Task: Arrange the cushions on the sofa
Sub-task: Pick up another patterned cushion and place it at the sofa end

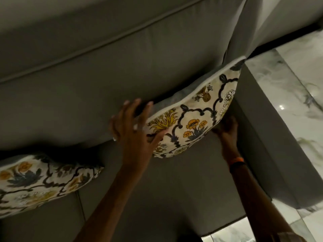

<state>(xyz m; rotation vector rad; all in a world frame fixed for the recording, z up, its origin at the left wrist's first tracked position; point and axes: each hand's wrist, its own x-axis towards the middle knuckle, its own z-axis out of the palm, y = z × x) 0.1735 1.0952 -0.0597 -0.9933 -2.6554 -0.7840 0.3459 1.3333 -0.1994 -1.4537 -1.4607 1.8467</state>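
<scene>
Two bare hands hold a floral cushion (197,116) against the backrest of a grey sofa (73,95), at the seat's right end where the backrest meets the armrest (265,137). The left hand (134,130) grips the cushion's left edge: its fingers are spread and curl over the piped top seam behind the cushion, while the thumb presses on the printed front, so the cushion's corner is pinched between thumb and fingers. The right hand (227,130) reaches under the cushion's lower right corner, in the shadowed gap beside the armrest; it touches the cushion's underside, but how far its fingers are curled cannot be told in the dark. An orange wristband (236,161) circles the right wrist.

The cushion stands tilted, its upper right corner wedged into the angle of backrest and armrest, its lower edge just above the seat. Its cream cover carries yellow and orange flowers inside dark scalloped outlines, with pale piping along the seam.

A second cushion (40,180) of the same print lies against the backrest farther left along the seat, well apart from both hands. Pale marble floor (297,70) shows beyond the sofa's right side.
</scene>
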